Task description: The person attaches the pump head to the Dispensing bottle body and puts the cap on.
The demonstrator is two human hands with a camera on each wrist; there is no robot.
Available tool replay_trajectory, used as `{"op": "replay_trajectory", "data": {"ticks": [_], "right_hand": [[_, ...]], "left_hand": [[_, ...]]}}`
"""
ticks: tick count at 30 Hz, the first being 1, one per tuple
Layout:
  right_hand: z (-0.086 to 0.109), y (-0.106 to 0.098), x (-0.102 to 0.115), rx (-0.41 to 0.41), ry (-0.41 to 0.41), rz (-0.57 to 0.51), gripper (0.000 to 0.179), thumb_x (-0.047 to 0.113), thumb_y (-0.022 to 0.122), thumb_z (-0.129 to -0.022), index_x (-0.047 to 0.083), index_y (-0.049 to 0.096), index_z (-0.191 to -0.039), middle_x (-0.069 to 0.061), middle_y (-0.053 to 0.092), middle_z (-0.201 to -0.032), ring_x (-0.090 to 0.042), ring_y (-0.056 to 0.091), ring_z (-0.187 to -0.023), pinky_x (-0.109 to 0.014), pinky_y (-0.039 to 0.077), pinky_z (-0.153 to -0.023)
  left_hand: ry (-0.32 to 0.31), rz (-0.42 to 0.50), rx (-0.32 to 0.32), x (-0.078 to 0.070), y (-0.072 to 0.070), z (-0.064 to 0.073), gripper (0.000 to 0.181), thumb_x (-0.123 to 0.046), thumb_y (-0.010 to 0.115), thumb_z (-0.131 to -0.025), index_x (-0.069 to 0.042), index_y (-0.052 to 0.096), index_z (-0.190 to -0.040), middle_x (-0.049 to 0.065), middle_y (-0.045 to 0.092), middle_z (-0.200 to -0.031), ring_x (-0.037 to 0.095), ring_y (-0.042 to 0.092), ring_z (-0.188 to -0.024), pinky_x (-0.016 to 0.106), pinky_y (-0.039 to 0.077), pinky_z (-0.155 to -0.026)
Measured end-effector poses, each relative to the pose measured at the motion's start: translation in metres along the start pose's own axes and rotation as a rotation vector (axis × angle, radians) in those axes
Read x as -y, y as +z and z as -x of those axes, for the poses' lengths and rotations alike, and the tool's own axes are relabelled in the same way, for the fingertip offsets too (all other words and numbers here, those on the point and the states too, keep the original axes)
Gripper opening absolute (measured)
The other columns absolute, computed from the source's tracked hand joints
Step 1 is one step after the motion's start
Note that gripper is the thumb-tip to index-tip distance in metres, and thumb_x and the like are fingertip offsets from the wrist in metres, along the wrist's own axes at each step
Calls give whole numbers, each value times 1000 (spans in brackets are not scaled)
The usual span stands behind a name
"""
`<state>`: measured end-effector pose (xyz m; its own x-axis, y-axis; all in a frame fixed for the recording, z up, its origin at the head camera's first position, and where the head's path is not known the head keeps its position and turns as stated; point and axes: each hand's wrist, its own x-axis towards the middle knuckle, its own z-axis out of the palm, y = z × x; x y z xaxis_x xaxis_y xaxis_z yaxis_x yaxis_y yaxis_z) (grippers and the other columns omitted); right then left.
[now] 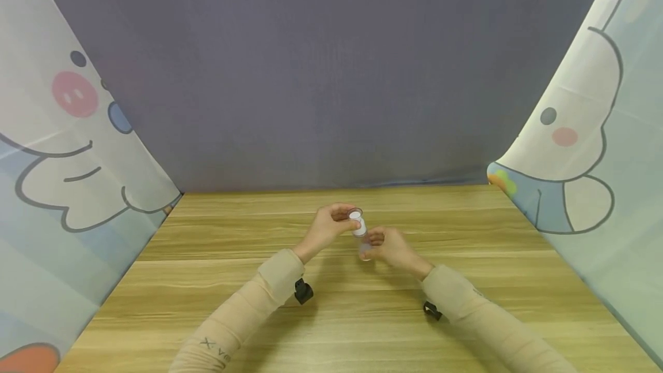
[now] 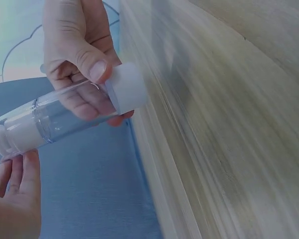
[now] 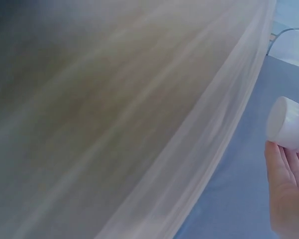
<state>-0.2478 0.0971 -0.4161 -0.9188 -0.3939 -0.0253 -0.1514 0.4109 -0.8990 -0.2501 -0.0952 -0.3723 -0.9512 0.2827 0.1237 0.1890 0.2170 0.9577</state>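
Between the two hands a clear cylindrical bottle [image 2: 72, 112] is held at a tilt above the table. Its lower end is a white base [image 2: 129, 88], also visible in the right wrist view as a white cylinder [image 3: 286, 123]. At the upper end a white inner piece [image 2: 24, 133] shows inside a clear cover. My left hand [image 1: 327, 227] pinches this upper end between thumb and fingers. Lower down, my right hand [image 1: 396, 247] grips the bottle near the base, its thumb on the near side and fingers behind. Whether cover and body are fully joined I cannot tell.
A wood-grain table [image 1: 233, 229] lies under both hands. Behind it hangs a dark grey cloth [image 1: 331, 73]. Cartoon-printed curtains [image 1: 46, 189] flank the table on both sides. Black wrist straps [image 1: 303, 291] show below the sleeves.
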Motion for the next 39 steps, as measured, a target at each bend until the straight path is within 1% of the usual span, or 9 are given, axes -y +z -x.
{"op": "replay_trajectory", "data": {"ticks": [3, 7, 10, 14, 18, 25, 31, 36, 39], "right_hand": [[-3, 2, 1, 18, 26, -9, 53, 18, 79, -71, -3, 56, -114, -15, 62, -113, -32, 57, -108, -42, 50, -89], [-7, 5, 1, 16, 47, -12, 43, 18, 80, -69, 3, 60, -105, -9, 65, -107, -26, 60, -102, -38, 52, -85], [-10, 6, 1, 11, 48, -44, 39, 16, 80, -69, 3, 61, -101, -9, 66, -104, -23, 62, -98, -36, 53, -81], [-12, 8, 0, 13, 51, -91, 38, 16, 80, -68, 2, 62, -98, -11, 65, -104, -23, 62, -95, -35, 54, -79], [-12, 10, -1, -13, 69, -106, 38, 19, 81, -67, 4, 64, -98, -10, 66, -104, -22, 62, -96, -34, 54, -79], [-13, 6, 4, -73, 24, -160, 40, 16, 81, -68, 1, 67, -102, -12, 68, -104, -24, 64, -96, -35, 54, -80], [-11, 6, 9, -74, -13, -209, 42, 12, 80, -68, -2, 66, -105, -15, 68, -103, -23, 65, -94, -33, 55, -79], [-8, 8, 8, -77, -34, -245, 43, 7, 79, -68, -6, 64, -107, -18, 67, -104, -24, 65, -94, -33, 55, -79], [-8, 9, 7, -78, -29, -238, 44, 7, 79, -68, -7, 64, -107, -19, 67, -104, -25, 65, -94, -33, 54, -80]], "left_hand": [[-8, -7, -8, 1, 0, -1, 44, -26, 73, -78, -10, 61, -117, 7, 65, -111, 19, 61, -98, 31, 53, -82], [-32, -12, -7, 3, -1, -4, 43, -28, 73, -77, -13, 62, -116, 4, 66, -110, 16, 61, -96, 31, 52, -81], [-30, -5, -8, 3, -2, -6, 42, -26, 73, -78, -13, 63, -116, 5, 65, -111, 18, 61, -98, 33, 52, -83], [-23, -9, -8, 2, -5, -7, 42, -24, 74, -77, -11, 64, -115, 7, 64, -113, 21, 60, -101, 36, 51, -86], [-23, -12, 2, -1, -7, -7, 42, -25, 74, -76, -12, 64, -115, 7, 65, -112, 20, 61, -100, 36, 51, -86], [0, 8, 5, -11, -10, -5, 44, -28, 75, -76, -13, 64, -115, 4, 66, -110, 18, 61, -99, 36, 51, -86], [16, 8, -19, -17, -9, -1, 41, -24, 75, -76, -12, 64, -113, 5, 66, -109, 18, 61, -98, 35, 51, -86], [22, 17, -23, -16, -7, 2, 41, -22, 76, -75, -12, 64, -114, 5, 66, -109, 17, 62, -98, 33, 51, -85], [18, 22, -27, -14, -6, 3, 42, -22, 76, -75, -11, 64, -114, 6, 66, -109, 17, 62, -98, 33, 51, -85]]}}
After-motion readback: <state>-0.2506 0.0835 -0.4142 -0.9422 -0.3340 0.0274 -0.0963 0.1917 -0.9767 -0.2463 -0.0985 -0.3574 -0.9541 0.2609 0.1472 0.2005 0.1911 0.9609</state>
